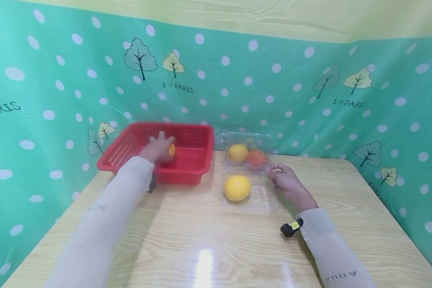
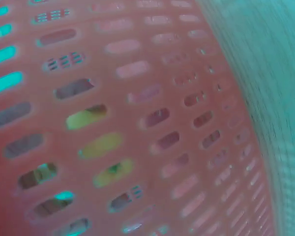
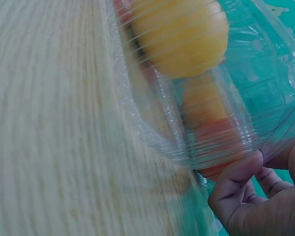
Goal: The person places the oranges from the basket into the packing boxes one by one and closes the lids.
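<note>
My left hand (image 1: 159, 149) reaches down into a red plastic basket (image 1: 181, 177) and grips an orange-yellow fruit (image 1: 171, 150), mostly hidden by the hand. Through the basket slots, the left wrist view shows yellow patches of the fruit (image 2: 101, 146). At the right, my right hand (image 1: 286, 180) pinches the edge of an open clear plastic clamshell box (image 1: 264, 198) between thumb and finger. One large yellow fruit (image 1: 237, 188) sits in the left of its base. Through the raised clear lid (image 3: 265, 64) show another yellow fruit (image 1: 237, 153) and a red-orange fruit (image 1: 257, 159).
The basket and the box stand side by side toward the back of a light wooden table (image 1: 187, 232). A green dotted curtain (image 1: 216, 80) hangs behind and along both sides. A black wrist camera (image 1: 291, 227) is strapped at the right sleeve.
</note>
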Motion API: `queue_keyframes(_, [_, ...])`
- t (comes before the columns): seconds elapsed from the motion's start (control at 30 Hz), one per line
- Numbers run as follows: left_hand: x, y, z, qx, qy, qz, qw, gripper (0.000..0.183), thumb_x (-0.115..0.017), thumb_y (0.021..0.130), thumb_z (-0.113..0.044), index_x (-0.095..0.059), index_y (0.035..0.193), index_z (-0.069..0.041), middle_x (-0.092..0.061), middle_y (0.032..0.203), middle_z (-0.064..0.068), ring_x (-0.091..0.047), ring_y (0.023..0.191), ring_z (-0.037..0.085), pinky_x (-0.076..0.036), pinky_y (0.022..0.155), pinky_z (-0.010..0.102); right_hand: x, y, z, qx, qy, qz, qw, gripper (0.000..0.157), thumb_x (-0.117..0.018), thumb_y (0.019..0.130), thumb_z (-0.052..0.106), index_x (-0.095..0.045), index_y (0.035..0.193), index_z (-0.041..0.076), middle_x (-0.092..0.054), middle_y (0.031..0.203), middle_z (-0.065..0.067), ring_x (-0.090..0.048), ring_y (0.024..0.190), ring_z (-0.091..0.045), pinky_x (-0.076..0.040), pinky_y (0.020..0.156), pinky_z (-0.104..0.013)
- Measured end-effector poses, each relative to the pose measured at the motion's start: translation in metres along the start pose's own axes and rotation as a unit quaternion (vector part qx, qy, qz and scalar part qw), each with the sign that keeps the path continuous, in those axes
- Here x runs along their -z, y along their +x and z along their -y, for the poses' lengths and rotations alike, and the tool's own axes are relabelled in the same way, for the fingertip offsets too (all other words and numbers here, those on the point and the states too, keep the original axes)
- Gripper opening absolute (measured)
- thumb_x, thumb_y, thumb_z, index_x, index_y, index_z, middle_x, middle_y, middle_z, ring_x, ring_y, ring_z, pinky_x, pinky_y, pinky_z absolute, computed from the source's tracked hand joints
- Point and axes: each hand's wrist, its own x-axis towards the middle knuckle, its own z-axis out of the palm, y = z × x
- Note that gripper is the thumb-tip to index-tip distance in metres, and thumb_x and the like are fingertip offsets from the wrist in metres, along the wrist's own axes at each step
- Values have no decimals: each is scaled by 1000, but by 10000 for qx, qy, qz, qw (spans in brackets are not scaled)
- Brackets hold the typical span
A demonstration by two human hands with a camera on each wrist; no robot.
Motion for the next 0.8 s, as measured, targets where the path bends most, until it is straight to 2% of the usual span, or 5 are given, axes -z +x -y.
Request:
queue_keyframes(0.23, [6,4,-12,-213,-59,-292,9993,93,-91,71,-27,-43,151,-18,-29,150,18,-35,131,51,-55,88,62,-1,0,1,-7,19,-33,10000,19,-60,104,16,-50,117,5,-52,89,3,-47,71,-9,-45,62,-24])
queue_keyframes(0.43, [16,-3,-36,-510,-119,-498,9974,94,-93,69,-24,-46,150,-20,-27,154,15,-35,133,48,-58,83,58,0,1,-1,-9,54,-23,10000,20,-59,104,14,-50,118,4,-51,90,2,-48,71,-9,-45,60,-23])
queue_keyframes(0.6, [22,-9,-57,-764,194,-624,9949,96,-94,68,-29,-46,151,-21,-32,149,15,-37,132,47,-60,80,55,1,3,-2,-26,79,-4,10000,19,-58,104,14,-50,119,4,-51,91,3,-48,72,-11,-45,60,-24])
queue_keyframes(0.8, [25,-16,-82,-1089,548,-977,9877,93,-93,69,-34,-47,150,-24,-37,145,14,-38,130,44,-61,80,51,1,3,-2,-50,60,-62,10000,21,-59,104,14,-52,120,3,-52,89,2,-49,73,-13,-46,61,-25])
